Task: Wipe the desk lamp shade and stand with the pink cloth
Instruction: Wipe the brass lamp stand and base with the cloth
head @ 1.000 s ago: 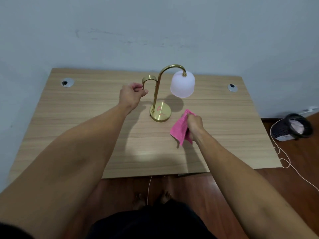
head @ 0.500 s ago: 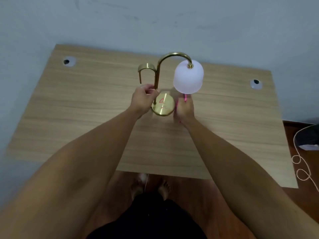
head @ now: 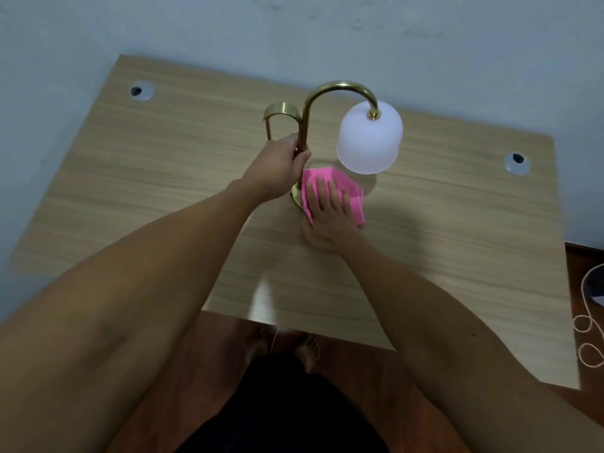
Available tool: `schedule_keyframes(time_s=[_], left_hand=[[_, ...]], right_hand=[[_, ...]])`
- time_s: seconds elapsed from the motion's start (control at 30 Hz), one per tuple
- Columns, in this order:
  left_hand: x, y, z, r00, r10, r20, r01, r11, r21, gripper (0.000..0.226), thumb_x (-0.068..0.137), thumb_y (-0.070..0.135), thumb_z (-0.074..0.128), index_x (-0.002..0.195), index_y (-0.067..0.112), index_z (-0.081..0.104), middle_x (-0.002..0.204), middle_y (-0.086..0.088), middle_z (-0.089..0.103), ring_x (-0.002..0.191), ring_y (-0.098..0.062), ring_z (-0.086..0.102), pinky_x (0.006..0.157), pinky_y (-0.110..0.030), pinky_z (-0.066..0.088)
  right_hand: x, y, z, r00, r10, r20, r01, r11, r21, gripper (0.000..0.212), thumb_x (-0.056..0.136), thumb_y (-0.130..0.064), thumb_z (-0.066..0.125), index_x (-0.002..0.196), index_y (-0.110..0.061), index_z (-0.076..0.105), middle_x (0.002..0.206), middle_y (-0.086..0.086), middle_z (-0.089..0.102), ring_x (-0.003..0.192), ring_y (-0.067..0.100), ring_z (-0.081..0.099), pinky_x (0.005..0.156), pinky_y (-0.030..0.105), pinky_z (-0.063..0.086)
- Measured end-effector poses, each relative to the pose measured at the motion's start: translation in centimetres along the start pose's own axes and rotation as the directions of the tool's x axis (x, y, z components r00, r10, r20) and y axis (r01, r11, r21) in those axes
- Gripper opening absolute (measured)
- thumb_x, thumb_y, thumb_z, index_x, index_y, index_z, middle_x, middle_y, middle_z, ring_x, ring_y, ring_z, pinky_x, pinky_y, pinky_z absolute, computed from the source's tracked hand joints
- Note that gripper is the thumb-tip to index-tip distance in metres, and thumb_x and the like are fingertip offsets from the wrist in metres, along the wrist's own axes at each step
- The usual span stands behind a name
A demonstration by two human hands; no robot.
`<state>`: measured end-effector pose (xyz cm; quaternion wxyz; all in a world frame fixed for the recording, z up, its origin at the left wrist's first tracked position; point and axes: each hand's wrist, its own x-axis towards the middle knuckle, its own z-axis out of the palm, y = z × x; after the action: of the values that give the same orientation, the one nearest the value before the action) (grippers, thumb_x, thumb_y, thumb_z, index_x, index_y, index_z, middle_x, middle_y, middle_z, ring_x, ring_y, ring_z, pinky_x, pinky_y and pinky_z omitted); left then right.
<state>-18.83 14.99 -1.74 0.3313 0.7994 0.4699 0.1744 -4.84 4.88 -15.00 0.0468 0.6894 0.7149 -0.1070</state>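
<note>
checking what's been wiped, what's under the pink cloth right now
The pink cloth lies over the lamp's round brass base, pressed by the right hand. Only the base's left rim shows; the rest is covered.

no text, label, brand, number or sign is readable anywhere here.

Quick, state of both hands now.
Left hand: grips the lamp stem.
Right hand: fingers flat, pressing the pink cloth over the lamp base.
</note>
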Motion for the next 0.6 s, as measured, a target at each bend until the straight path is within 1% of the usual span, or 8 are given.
schedule_keyframes(time_s=[0.13, 0.2, 0.23, 0.33, 0.4, 0.47, 0.53, 0.6], left_hand=[[0.6, 0.0, -0.4, 0.997, 0.03, 0.074, -0.035, 0.997, 0.072, 0.013, 0.103, 0.021, 0.05, 0.098, 0.013, 0.06, 0.084, -0.001, 0.063, 0.078, -0.021, 0.061, 0.064, -0.029, 0.042], [0.7, -0.1, -0.4, 0.995, 0.04, 0.091, -0.049, 0.995, 0.09, 0.012, 0.103, 0.021, 0.05, 0.097, 0.015, 0.058, 0.084, -0.002, 0.064, 0.077, -0.021, 0.061, 0.06, -0.023, 0.039], [0.8, -0.1, -0.3, 0.995, 0.041, 0.094, -0.05, 0.994, 0.096, 0.013, 0.103, 0.021, 0.05, 0.098, 0.014, 0.059, 0.085, -0.004, 0.065, 0.078, -0.021, 0.062, 0.061, -0.023, 0.039], [0.9, -0.1, -0.4, 0.995, 0.036, 0.089, -0.045, 0.994, 0.098, 0.017, 0.103, 0.02, 0.05, 0.103, 0.008, 0.062, 0.091, -0.011, 0.069, 0.082, -0.026, 0.063, 0.069, -0.034, 0.045], [0.8, -0.2, -0.5, 0.995, 0.036, 0.096, -0.045, 0.995, 0.087, 0.018, 0.103, 0.02, 0.049, 0.104, 0.007, 0.062, 0.093, -0.012, 0.071, 0.084, -0.027, 0.065, 0.073, -0.037, 0.048], [0.8, -0.3, -0.5, 0.994, 0.042, 0.102, -0.049, 0.996, 0.071, 0.019, 0.103, 0.021, 0.049, 0.104, 0.008, 0.062, 0.093, -0.011, 0.071, 0.084, -0.026, 0.067, 0.074, -0.04, 0.053], [0.9, -0.5, -0.3, 0.994, 0.049, 0.097, -0.055, 0.996, 0.063, 0.017, 0.103, 0.021, 0.05, 0.103, 0.009, 0.062, 0.091, -0.008, 0.07, 0.082, -0.024, 0.067, 0.071, -0.035, 0.053], [1.0, -0.6, -0.1, 0.994, 0.053, 0.093, -0.059, 0.996, 0.062, 0.016, 0.103, 0.021, 0.05, 0.102, 0.011, 0.062, 0.088, -0.004, 0.068, 0.081, -0.022, 0.066, 0.066, -0.026, 0.049]], right_hand=[[1.2, -0.2, -0.4, 0.998, 0.054, 0.037, -0.056, 0.997, 0.046, 0.083, 0.106, -0.053, 0.03, 0.168, -0.009, -0.005, 0.175, 0.019, -0.01, 0.163, 0.039, -0.007, 0.13, 0.059, 0.0], [1.8, -0.8, -0.5, 0.997, 0.068, 0.03, -0.071, 0.994, 0.089, 0.085, 0.106, -0.053, 0.031, 0.167, -0.005, -0.004, 0.175, 0.022, -0.008, 0.163, 0.04, -0.005, 0.131, 0.058, 0.001], [1.7, -1.0, -0.4, 0.999, 0.045, 0.017, -0.046, 0.995, 0.093, 0.086, 0.106, -0.053, 0.031, 0.167, -0.004, -0.003, 0.175, 0.023, -0.007, 0.163, 0.04, -0.004, 0.131, 0.058, 0.002], [0.2, 0.0, 0.4, 0.998, -0.064, 0.019, 0.063, 0.996, 0.055, 0.083, 0.108, -0.052, 0.032, 0.167, -0.003, -0.001, 0.175, 0.021, -0.006, 0.163, 0.039, -0.004, 0.131, 0.058, -0.003], [0.0, 1.1, 0.4, 0.999, -0.041, 0.022, 0.039, 0.996, 0.077, 0.083, 0.109, -0.051, 0.034, 0.167, -0.004, -0.001, 0.175, 0.021, -0.007, 0.163, 0.039, -0.006, 0.131, 0.058, -0.004], [1.1, 1.1, 0.0, 0.999, 0.036, 0.027, -0.039, 0.993, 0.11, 0.086, 0.108, -0.053, 0.031, 0.166, -0.002, -0.005, 0.174, 0.023, -0.012, 0.162, 0.04, -0.01, 0.131, 0.057, -0.006], [2.5, 0.2, -0.1, 0.996, 0.087, 0.022, -0.089, 0.988, 0.13, 0.087, 0.108, -0.054, 0.03, 0.166, 0.0, -0.005, 0.173, 0.025, -0.011, 0.162, 0.041, -0.01, 0.131, 0.056, -0.005], [2.7, -0.5, 0.2, 0.998, 0.06, 0.024, -0.062, 0.993, 0.104, 0.087, 0.108, -0.055, 0.031, 0.166, 0.0, -0.004, 0.174, 0.024, -0.01, 0.162, 0.04, -0.008, 0.132, 0.055, -0.003]])
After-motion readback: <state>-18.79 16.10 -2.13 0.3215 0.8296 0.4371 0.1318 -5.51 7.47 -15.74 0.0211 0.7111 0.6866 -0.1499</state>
